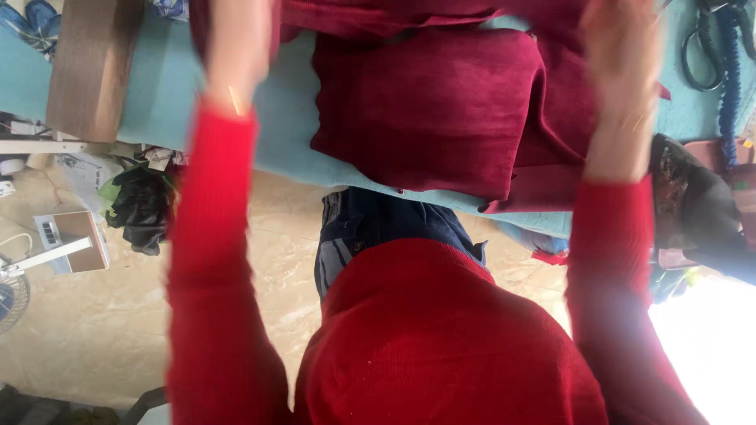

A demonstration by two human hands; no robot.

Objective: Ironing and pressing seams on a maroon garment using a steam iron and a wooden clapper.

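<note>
On the far side, a folded dark red velvet cloth lies on the pale blue padded table. Left hand and right hand reach its upper corners, blurred; grip cannot be told. Soft, limp, light; best pinched at corners. Black scissors far right, brown wooden block left; open room between.

Both hands are smeared by motion blur: the left hand and the right hand show no separate fingers, so whether either grips the dark red cloth cannot be told. The top edge cuts off the fingertips and the upper part of the cloth. The scissors at the top right are partly cropped. A glare patch washes out the lower right corner.
</note>
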